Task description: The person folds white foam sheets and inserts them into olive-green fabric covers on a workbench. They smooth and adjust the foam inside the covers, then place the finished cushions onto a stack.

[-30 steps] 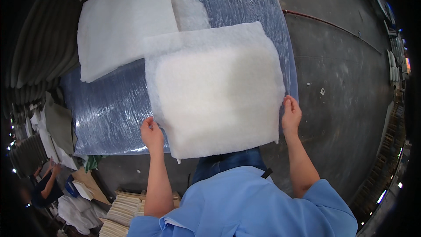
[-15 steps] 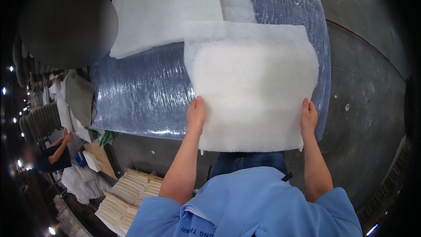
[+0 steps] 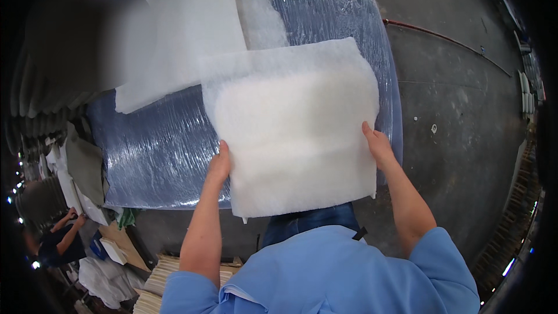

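Note:
A white padded panel (image 3: 296, 139), wrapped in fluffy batting, lies before me over the near edge of a bench covered in shiny clear plastic (image 3: 154, 145). At its left side, my left hand (image 3: 219, 166) is closed on the edge, thumb uppermost. My right hand (image 3: 379, 146) grips the opposite edge in the same way, its other fingers partly hidden. Beyond the panel's far edge the batting (image 3: 285, 55) spreads out thin and loose. Small white tips (image 3: 244, 220) poke out below the near corners.
White batting sheets (image 3: 192, 29) are layered at the far left of the bench. A co-worker (image 3: 64, 238) stands at the lower left, near pale stacked pieces (image 3: 160, 276) and a white plastic bundle (image 3: 104, 279). A thin reddish hose or cable (image 3: 442, 35) crosses the grey floor on the right.
The view has turned and shifted, so the bench and panel appear further left and slightly tilted. Both hands keep their hold on the panel's sides.

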The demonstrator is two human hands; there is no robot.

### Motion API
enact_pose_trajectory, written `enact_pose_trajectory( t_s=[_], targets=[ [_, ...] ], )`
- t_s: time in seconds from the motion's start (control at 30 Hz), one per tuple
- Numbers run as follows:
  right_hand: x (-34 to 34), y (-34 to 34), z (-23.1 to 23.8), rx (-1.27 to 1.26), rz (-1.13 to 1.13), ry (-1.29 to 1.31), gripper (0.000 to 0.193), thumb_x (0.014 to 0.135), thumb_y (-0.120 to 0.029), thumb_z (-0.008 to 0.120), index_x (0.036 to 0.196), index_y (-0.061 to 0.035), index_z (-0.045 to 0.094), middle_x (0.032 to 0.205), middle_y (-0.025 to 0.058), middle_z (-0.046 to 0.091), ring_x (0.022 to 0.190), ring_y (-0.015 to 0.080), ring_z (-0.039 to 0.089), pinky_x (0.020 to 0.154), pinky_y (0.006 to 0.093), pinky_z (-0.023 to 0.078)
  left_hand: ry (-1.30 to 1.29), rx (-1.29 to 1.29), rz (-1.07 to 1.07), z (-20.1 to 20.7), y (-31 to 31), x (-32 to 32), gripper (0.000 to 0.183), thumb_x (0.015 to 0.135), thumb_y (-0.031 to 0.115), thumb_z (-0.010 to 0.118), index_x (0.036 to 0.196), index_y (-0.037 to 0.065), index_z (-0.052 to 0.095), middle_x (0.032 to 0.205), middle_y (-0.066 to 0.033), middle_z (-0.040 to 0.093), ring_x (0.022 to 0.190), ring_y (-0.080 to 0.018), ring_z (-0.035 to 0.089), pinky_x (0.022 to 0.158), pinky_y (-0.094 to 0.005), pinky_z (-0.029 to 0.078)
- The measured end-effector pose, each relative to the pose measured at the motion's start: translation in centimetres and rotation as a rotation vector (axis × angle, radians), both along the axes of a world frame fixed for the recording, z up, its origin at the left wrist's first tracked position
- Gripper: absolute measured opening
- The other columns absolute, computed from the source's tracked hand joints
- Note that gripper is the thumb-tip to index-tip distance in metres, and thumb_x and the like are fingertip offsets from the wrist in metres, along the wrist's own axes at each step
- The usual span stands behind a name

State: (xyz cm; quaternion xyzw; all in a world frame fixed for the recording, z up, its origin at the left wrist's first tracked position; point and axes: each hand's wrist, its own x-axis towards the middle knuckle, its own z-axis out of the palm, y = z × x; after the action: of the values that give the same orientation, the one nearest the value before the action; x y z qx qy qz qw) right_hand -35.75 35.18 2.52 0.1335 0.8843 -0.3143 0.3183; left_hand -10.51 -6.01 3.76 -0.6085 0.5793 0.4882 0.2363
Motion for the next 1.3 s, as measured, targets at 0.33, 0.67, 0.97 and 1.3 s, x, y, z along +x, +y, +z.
enact_pose_trajectory(
  t_s=[0.33, 0.67, 0.97, 1.3],
  targets=[
    [0.2, -2.6, 3.1, -0.092, 0.050, 0.312, 0.075, 0.104, -0.055, 0.062, 0.152, 0.0015, 0.053, 0.128, 0.0192, 0.072, 0.117, 0.0254, 0.069, 0.103, 0.0340, 0.048, 0.465, -0.304, 0.108, 5.0, 2.2, -2.0, 0.058, 0.112, 0.039, 0.052, 0.152, -0.002, 0.053, 0.155, -0.0197, 0.057, 0.145, -0.0290, 0.052, 0.120, -0.0370, 0.038],
    [-2.8, -5.9, 1.5, 0.029, 0.056, 0.226, 0.068, 0.104, -0.064, 0.057, 0.079, 0.0002, 0.053, 0.074, 0.0063, 0.051, 0.075, 0.0194, 0.048, 0.074, 0.0397, 0.044, 0.344, -0.232, 0.267, 0.2, 0.8, -5.9, 0.071, 0.112, 0.052, 0.042, 0.153, -0.005, 0.050, 0.158, -0.0250, 0.050, 0.147, -0.0377, 0.048, 0.121, -0.0404, 0.037],
    [-5.4, -6.5, -1.2, -0.035, -0.115, 0.045, 0.079, 0.094, -0.080, 0.058, 0.089, -0.0014, 0.069, 0.092, 0.0112, 0.069, 0.089, 0.0229, 0.060, 0.084, 0.0390, 0.046, 0.348, -0.155, 0.537, -2.0, -0.3, -6.8, 0.091, 0.108, 0.070, 0.036, 0.150, -0.010, 0.050, 0.154, -0.0219, 0.055, 0.142, -0.0335, 0.052, 0.117, -0.0401, 0.041],
    [-7.2, -4.4, 3.2, -0.038, 0.165, 0.079, 0.077, 0.096, -0.061, 0.070, 0.131, 0.0083, 0.065, 0.115, 0.0173, 0.072, 0.107, 0.0234, 0.065, 0.093, 0.0340, 0.051, 0.008, -0.347, -0.167, 3.8, -7.2, -5.0, 0.076, 0.110, 0.058, 0.042, 0.144, -0.008, 0.060, 0.145, -0.0227, 0.064, 0.137, -0.0338, 0.059, 0.117, -0.0404, 0.042]
  ],
)
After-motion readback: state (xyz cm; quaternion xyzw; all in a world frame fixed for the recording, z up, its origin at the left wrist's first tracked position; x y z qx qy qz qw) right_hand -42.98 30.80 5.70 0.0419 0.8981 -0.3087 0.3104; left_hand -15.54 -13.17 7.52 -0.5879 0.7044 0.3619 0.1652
